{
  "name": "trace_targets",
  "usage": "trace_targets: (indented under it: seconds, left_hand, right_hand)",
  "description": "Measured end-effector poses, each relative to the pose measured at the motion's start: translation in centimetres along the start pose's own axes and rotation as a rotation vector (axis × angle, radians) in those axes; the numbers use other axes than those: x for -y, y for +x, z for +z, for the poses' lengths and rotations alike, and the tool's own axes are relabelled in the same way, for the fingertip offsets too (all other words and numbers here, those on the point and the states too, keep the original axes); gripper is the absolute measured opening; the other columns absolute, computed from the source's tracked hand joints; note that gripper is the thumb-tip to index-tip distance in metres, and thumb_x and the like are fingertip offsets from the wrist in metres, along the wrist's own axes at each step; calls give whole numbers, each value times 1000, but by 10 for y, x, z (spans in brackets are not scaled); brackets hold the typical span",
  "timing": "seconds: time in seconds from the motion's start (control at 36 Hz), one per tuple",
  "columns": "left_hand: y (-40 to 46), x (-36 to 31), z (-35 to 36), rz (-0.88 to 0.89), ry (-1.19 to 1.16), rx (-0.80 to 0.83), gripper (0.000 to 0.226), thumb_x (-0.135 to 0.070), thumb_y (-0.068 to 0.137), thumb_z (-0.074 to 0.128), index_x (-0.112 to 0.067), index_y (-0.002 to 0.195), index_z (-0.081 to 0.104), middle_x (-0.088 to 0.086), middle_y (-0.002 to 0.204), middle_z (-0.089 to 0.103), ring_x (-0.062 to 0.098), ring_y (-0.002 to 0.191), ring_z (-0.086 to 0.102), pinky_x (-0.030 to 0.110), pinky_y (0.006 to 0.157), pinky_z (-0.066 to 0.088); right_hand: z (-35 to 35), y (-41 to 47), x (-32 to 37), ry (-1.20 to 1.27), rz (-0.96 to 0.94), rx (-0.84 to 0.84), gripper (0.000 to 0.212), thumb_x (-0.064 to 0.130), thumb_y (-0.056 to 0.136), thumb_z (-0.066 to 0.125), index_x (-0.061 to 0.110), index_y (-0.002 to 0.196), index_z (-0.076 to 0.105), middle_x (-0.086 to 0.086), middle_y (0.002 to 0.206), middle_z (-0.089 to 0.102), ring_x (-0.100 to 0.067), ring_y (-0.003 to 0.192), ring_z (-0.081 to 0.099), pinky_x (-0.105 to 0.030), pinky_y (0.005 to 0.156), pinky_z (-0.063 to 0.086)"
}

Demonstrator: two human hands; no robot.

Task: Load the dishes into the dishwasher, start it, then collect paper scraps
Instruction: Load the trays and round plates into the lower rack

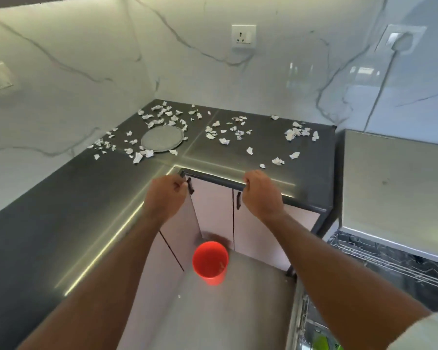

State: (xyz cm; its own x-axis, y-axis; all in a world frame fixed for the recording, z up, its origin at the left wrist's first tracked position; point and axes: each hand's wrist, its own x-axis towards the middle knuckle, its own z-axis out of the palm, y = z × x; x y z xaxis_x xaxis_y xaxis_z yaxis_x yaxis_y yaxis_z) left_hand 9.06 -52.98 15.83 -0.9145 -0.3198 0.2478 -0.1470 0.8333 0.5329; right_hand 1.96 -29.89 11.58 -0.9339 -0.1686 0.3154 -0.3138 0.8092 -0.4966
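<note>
Several crumpled white paper scraps (214,132) lie scattered over the dark corner countertop (61,205), many around a round grey plate (162,138). My left hand (166,195) and my right hand (261,192) hover side by side in front of the counter's edge, fingers loosely curled, holding nothing that shows. At the right stands the dishwasher (395,188). Its wire rack (390,258) shows below, with something green low down at the frame's bottom edge.
A red bucket (210,263) stands on the floor below my hands, in front of pale cabinet doors (213,208) with dark handles. Marble walls carry sockets at the left and back. A plugged-in cable runs down the right wall.
</note>
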Motion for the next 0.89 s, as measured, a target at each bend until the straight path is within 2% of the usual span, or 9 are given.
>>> trace_targets:
  seconds: [0.14,0.25,0.33,0.53,0.67,0.83,0.89]
  left_hand:
    - [16,36,-21,-85,-3,-9,19,-32,84,59,-20,82,74,0,78,74,26,78,69,39,76,58]
    - [36,54,-25,-122,10,-5,23,-37,83,57,-21,82,73,-2,76,73,24,75,68,38,75,58]
    - [58,66,-21,-154,23,1,20,-36,84,59,-23,84,74,-4,77,73,21,73,69,39,74,59]
    - [120,78,-13,-221,42,-14,28,-41,82,53,-24,87,75,-4,82,74,22,77,69,40,76,59]
    - [156,86,-6,-278,33,-27,23,-36,87,56,-24,91,75,-3,85,75,22,79,70,42,78,59]
    - [190,106,7,-322,31,-30,22,-35,87,56,-23,91,75,-1,85,74,24,81,69,42,79,59]
    - [203,114,9,-327,29,-35,20,-32,88,58,-23,91,75,-1,86,75,23,80,69,42,78,59]
  right_hand:
    - [21,31,40,39,-54,17,15,7,82,46,14,85,58,-6,89,59,-36,79,59,-41,68,50]
    - [42,58,60,74,-88,30,17,7,84,47,15,92,61,-4,95,61,-34,83,60,-39,69,50]
    - [61,84,66,83,-101,48,18,8,86,48,16,95,62,-4,97,62,-33,83,62,-35,66,46]
    - [94,157,67,99,-134,107,16,10,90,50,16,95,63,-2,94,62,-28,80,62,-32,66,42]
    - [111,205,68,71,-189,194,15,11,90,47,20,91,59,-1,93,60,-29,81,62,-40,70,52]
    - [143,241,77,69,-173,242,15,13,90,47,18,92,61,-4,91,66,-29,82,63,-36,69,51]
    - [154,252,82,86,-160,255,14,14,92,49,17,97,62,-5,93,67,-28,84,64,-32,67,44]
